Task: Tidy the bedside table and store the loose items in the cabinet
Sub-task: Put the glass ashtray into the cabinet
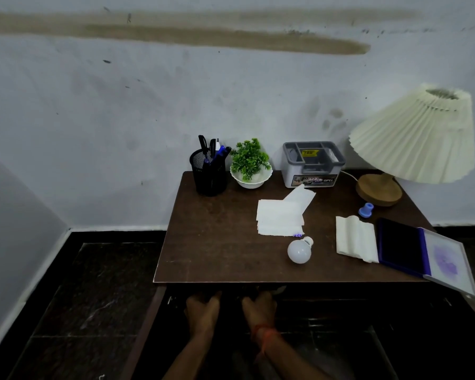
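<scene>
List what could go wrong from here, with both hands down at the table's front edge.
1. The light bulb lies loose on its side near the front edge; if the left hand or right hand jolts the table, it may roll off.
2. The open ink pad overhangs the right front corner, so a knock could tip it off.
3. Its inked face sits right beside the folded tissue, which may stain.

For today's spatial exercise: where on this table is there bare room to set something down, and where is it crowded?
Bare: the table's left and front-left, bordered by pen cup, plant, papers and bulb. Crowded: the right, with box, lamp, stamp, tissue and ink pad.
</scene>
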The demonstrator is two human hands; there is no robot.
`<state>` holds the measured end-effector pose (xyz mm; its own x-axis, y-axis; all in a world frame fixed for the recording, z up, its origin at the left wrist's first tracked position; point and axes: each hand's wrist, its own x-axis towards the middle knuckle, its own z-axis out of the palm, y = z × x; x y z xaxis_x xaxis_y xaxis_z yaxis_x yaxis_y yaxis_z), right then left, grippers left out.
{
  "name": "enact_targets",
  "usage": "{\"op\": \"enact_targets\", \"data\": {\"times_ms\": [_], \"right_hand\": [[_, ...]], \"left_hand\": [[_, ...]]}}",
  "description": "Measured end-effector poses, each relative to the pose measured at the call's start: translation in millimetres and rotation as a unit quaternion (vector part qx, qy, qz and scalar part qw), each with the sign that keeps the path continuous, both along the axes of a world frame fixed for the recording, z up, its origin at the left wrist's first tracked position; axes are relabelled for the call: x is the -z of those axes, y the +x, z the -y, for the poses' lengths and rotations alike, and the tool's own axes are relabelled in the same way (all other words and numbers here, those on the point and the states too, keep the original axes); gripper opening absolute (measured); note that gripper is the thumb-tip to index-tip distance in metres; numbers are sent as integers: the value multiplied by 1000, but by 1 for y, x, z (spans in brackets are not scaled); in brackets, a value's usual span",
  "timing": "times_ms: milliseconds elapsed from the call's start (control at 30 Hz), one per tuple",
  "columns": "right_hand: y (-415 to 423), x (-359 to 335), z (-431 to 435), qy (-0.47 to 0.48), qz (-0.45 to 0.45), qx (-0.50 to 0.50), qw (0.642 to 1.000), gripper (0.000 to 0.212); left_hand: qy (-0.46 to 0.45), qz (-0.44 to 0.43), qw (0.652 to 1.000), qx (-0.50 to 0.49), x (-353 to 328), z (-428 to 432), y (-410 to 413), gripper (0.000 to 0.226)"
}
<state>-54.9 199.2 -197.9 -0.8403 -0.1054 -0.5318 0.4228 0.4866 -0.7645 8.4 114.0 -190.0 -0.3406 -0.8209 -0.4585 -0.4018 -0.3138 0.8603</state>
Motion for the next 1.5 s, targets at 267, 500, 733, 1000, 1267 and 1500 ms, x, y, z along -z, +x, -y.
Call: {"op": "enact_targets", "data": {"times_ms": [267,500,733,1000,1267,1500], "right_hand": [[-4,3,8,-8,1,-14,1000,36],[-4,4,14,-21,-15,-39,999,43],[-4,7,11,-37,11,-62,997,46],[11,-6,-5,-56,13,-65,996,42],[34,-42,-50,-101,-21,-56,993,53],[43,-63,-99,-151,-44,-31,987,60]], "left_hand": [[18,4,1000,2,9,6,-5,33],[57,-8,998,9,19,3,-9,54],[53,-22,998,9,23,4,-12,53],[33,-62,997,10,7,-16,-1,31],[18,-90,991,93,-6,-54,12,56],[18,-94,984,149,-48,-95,21,61]]}}
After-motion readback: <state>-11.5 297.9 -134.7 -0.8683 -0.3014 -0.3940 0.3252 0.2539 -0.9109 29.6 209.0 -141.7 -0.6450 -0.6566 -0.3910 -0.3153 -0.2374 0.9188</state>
